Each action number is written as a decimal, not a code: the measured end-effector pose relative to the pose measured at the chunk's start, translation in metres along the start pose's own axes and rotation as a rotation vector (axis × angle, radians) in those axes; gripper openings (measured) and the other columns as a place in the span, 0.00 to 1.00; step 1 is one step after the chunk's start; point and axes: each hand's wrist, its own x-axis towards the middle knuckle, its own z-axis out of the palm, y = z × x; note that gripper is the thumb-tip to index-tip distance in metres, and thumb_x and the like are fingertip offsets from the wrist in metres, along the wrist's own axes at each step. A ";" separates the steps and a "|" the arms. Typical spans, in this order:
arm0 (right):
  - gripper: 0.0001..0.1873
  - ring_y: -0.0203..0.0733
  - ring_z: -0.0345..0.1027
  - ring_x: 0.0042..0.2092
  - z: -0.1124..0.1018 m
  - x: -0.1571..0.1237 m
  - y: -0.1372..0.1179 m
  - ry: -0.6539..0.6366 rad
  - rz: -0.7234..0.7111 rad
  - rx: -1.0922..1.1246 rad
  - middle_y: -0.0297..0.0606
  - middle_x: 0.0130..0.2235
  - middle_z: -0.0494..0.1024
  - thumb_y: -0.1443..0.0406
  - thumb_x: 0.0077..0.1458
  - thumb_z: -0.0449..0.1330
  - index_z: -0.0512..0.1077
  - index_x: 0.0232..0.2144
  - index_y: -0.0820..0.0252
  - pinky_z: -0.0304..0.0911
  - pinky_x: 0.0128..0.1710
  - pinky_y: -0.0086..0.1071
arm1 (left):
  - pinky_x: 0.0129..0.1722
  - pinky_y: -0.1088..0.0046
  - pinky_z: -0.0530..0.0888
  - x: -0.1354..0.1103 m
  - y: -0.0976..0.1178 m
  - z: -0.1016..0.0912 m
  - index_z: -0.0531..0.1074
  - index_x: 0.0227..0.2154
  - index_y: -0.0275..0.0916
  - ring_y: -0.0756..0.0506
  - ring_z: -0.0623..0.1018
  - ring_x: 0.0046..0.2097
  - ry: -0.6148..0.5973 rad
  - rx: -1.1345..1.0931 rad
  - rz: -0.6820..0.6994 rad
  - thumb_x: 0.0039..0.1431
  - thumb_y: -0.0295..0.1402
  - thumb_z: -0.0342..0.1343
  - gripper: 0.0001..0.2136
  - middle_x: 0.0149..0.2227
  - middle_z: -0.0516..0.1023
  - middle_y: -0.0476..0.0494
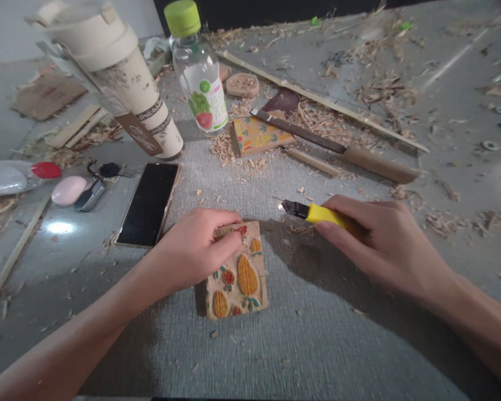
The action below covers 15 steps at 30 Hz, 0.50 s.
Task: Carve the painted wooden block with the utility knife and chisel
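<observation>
The left hand (196, 248) rests on a small wooden block (240, 281) that lies flat on the grey counter (317, 345), low in the middle of the view. Its grip is closed over the block's upper left corner, fingers curled across the top face, which is carved and painted with yellow, orange and red fruit shapes. The right hand (376, 239) lies on the counter just to the right of the block and apart from it. Its grip is clamped on a yellow knife (313, 211), whose dark tip and short blade point left, toward the space above the block's upper right corner; the blade does not touch the block. A dark phone (149, 203) lies face up just left of the left hand. Beyond it stand a pale lidded cup (125, 72) with a tag and a clear bottle (200, 83) with a green cap and a fruit label. Behind the bottle lies a round wooden disc (242, 85). To the right of the bottle a second painted tile (259, 135) lies flat, and a long tool (338, 147) with a wooden handle lies slantwise beside it. A thin stick (317, 100) runs diagonally farther back. Wood shavings (325, 122) are scattered over the far half of the counter, thickest around the tile and tool. At far left lie a pink oval (69, 190) and a piece of cardboard (45, 94).
</observation>
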 end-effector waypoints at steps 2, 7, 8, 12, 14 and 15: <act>0.20 0.35 0.53 0.22 0.000 0.000 0.000 -0.007 0.007 -0.003 0.26 0.22 0.62 0.49 0.75 0.56 0.70 0.34 0.54 0.48 0.25 0.35 | 0.30 0.70 0.62 0.000 0.001 0.000 0.77 0.29 0.40 0.48 0.74 0.31 0.003 -0.007 0.000 0.68 0.35 0.48 0.16 0.28 0.78 0.50; 0.19 0.33 0.54 0.22 -0.001 0.001 0.000 -0.023 0.013 -0.021 0.25 0.22 0.63 0.51 0.75 0.55 0.71 0.34 0.55 0.49 0.25 0.35 | 0.30 0.69 0.60 -0.001 0.003 0.001 0.76 0.27 0.39 0.48 0.72 0.30 0.016 0.011 -0.017 0.69 0.38 0.50 0.16 0.26 0.76 0.50; 0.20 0.33 0.54 0.22 -0.001 0.001 0.000 -0.024 0.014 -0.027 0.25 0.22 0.63 0.51 0.76 0.55 0.71 0.34 0.55 0.49 0.25 0.35 | 0.30 0.68 0.60 -0.001 0.003 0.001 0.76 0.27 0.39 0.48 0.72 0.30 0.018 0.015 -0.018 0.69 0.38 0.51 0.16 0.26 0.75 0.50; 0.20 0.33 0.54 0.22 0.000 0.002 0.001 -0.022 0.013 -0.021 0.25 0.21 0.63 0.50 0.75 0.56 0.71 0.34 0.55 0.49 0.24 0.35 | 0.30 0.68 0.59 -0.001 0.001 0.002 0.72 0.25 0.40 0.49 0.69 0.28 0.026 0.020 -0.018 0.67 0.38 0.53 0.15 0.24 0.71 0.53; 0.20 0.33 0.54 0.21 0.000 0.002 0.002 -0.015 0.015 -0.006 0.25 0.21 0.63 0.50 0.75 0.56 0.71 0.34 0.54 0.48 0.24 0.35 | 0.30 0.68 0.58 0.000 0.000 0.003 0.70 0.24 0.41 0.49 0.67 0.27 0.042 0.022 -0.014 0.66 0.39 0.54 0.15 0.22 0.67 0.54; 0.20 0.33 0.54 0.21 0.000 0.002 0.003 -0.015 0.018 0.003 0.25 0.21 0.63 0.49 0.75 0.56 0.71 0.34 0.54 0.48 0.23 0.35 | 0.30 0.68 0.58 0.001 0.000 0.004 0.68 0.23 0.41 0.50 0.66 0.27 0.054 0.023 -0.010 0.66 0.38 0.54 0.15 0.22 0.65 0.54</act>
